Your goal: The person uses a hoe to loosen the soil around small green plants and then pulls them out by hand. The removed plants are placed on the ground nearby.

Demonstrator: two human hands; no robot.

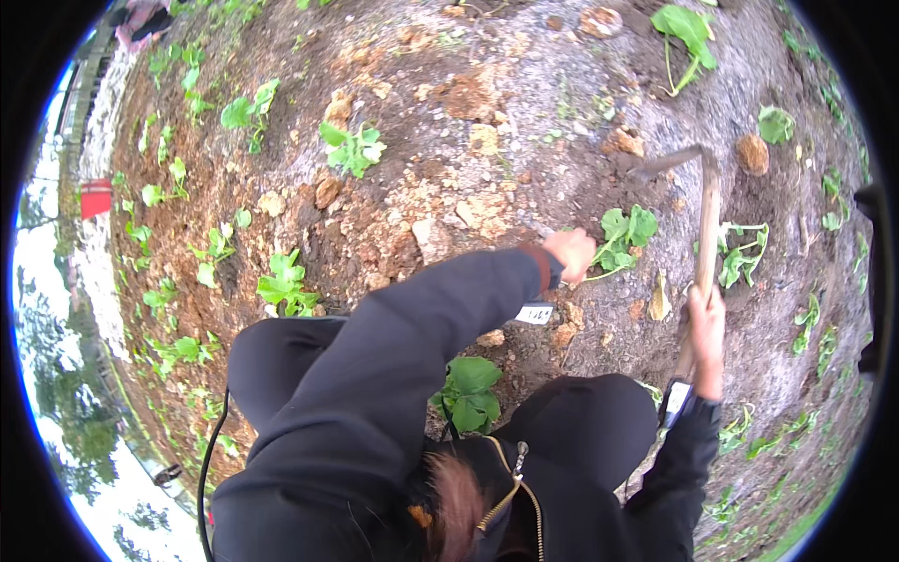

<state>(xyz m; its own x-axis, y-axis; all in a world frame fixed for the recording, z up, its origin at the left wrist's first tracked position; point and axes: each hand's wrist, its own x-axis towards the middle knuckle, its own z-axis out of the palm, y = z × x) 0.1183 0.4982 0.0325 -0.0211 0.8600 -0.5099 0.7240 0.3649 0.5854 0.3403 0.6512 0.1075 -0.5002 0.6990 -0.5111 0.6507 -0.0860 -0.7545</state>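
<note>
My right hand [706, 327] grips the wooden handle [708, 232] of a hoe. Its metal blade [667, 163] is angled left, its tip at the soil. Reaching across in a dark sleeve, my left hand [572, 253] is at the base of a green leafy seedling [625, 235]. Stems run towards its fingers, but whether they pinch anything is hidden. Right of the handle droops another seedling [743, 256]. A broad-leaved plant [469, 395] grows between my knees.
Stony brown soil [534, 175] carries rows of seedlings on both sides. A brown stone [752, 154] lies beyond the hoe handle, and a dry leaf [660, 298] lies left of it. Pale clods [432, 235] sit left of my left hand. A red object [96, 198] stands at the field's left edge.
</note>
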